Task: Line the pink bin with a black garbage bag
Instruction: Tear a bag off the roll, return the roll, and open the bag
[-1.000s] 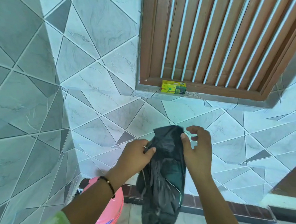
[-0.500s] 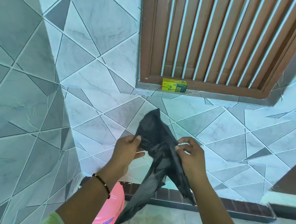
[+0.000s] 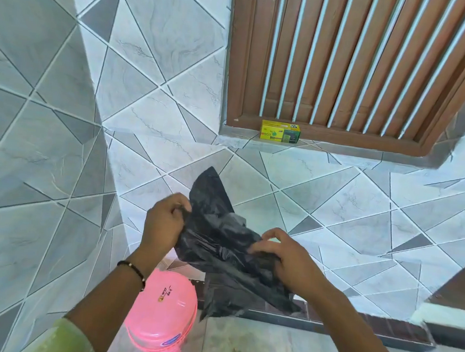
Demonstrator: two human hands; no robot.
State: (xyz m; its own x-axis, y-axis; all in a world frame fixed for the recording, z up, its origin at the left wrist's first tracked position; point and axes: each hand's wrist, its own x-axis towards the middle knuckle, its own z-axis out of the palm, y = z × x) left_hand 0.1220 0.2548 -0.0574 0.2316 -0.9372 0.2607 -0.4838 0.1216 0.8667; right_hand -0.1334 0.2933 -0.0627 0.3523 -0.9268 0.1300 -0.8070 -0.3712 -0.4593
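While the pink bin (image 3: 162, 312) sits lid-on down on the floor by the tiled wall (image 3: 45, 135), both hands grip the crumpled black garbage bag (image 3: 220, 248) above it, left hand (image 3: 164, 223) and right hand (image 3: 289, 256) fingers pinched shut on the plastic.

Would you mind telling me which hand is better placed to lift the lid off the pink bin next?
Probably the left hand: it holds the garbage bag almost directly above the pink bin, while the right hand is further away.
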